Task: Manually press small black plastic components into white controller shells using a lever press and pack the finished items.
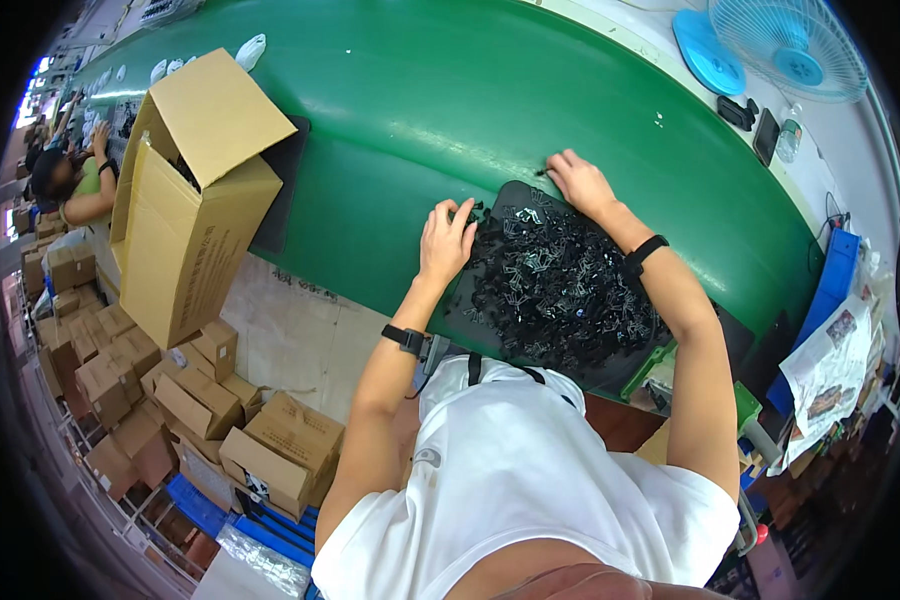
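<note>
A heap of small black clips (555,290) lies on a black mat (510,195) at the near edge of a green conveyor belt (440,100). My left hand (446,240) rests palm down at the heap's left edge, fingers touching the clips. My right hand (580,183) reaches to the mat's far corner, its fingertips on a small black piece at the belt. Whether either hand actually grips a clip is hidden by the fingers. Both wrists wear dark bands.
An open cardboard box (195,195) stands on the belt's left end. Several stacked cartons (200,400) fill the floor to my left. A blue fan (785,45), a phone and a bottle sit beyond the belt. Another person (75,180) works at far left.
</note>
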Available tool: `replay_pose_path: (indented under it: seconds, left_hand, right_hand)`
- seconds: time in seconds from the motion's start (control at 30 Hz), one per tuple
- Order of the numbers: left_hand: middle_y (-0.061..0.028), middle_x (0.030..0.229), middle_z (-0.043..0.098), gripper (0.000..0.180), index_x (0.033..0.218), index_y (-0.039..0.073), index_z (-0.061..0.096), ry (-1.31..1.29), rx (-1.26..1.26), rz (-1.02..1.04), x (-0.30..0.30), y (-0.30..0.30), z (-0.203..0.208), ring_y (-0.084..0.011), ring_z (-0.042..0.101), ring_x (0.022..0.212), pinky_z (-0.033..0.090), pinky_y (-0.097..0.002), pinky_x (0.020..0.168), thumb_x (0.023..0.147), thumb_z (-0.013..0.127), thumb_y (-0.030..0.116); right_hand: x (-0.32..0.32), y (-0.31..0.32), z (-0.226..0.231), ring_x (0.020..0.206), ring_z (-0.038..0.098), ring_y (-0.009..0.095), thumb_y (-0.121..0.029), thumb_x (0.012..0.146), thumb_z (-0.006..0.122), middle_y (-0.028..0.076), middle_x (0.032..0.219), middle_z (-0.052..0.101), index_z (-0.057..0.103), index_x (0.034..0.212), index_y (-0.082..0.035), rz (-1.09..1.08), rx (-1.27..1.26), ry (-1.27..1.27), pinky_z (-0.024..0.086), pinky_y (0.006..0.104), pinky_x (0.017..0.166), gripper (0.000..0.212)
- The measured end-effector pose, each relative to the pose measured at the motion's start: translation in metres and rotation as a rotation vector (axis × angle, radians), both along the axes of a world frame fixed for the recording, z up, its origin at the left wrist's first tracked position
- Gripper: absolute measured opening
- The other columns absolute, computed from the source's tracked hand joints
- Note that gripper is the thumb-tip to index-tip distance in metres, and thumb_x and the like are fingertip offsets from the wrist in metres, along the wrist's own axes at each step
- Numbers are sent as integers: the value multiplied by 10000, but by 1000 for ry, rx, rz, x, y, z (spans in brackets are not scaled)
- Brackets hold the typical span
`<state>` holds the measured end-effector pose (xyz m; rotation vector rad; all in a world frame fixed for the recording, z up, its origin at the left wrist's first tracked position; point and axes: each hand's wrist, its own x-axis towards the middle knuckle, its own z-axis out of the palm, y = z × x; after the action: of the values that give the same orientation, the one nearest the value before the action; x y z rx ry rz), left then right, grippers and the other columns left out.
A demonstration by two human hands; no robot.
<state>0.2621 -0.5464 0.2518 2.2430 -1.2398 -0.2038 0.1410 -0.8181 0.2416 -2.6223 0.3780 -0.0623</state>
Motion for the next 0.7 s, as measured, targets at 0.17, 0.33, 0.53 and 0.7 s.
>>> replay_pose_path:
  seconds: [0.17,0.33,0.53,0.7]
  left_hand:
    - [-137,1055,550,324,1126,70,601,112,-56,1,-3,-2,1,-344,565,954,484,-420,816,811,672,94]
    - [-151,1030,583,281,1076,29,602,247,-129,-36,-28,-6,16,-358,572,983,480,-421,844,806,663,74]
    - [-149,1078,601,223,1037,-1,625,318,-223,-118,-55,14,35,-348,556,1056,456,-424,921,823,627,60]
    - [-155,1226,566,295,1123,14,612,417,-261,-204,-74,35,32,-351,509,1209,418,-425,1018,828,598,32]
  right_hand:
    - [13,29,56,843,627,364,-179,876,628,168,906,644,608,951,-40,-209,382,-182,501,411,749,159]
    - [8,83,80,845,636,329,-156,847,666,151,906,652,624,946,-25,10,487,-161,501,385,746,170]
    - [-24,103,92,905,627,355,-184,821,670,146,957,640,640,1011,-69,183,379,126,515,437,804,224]
    - [-42,102,112,967,629,360,-228,819,663,166,1019,655,650,1087,-81,287,358,295,516,448,853,306]
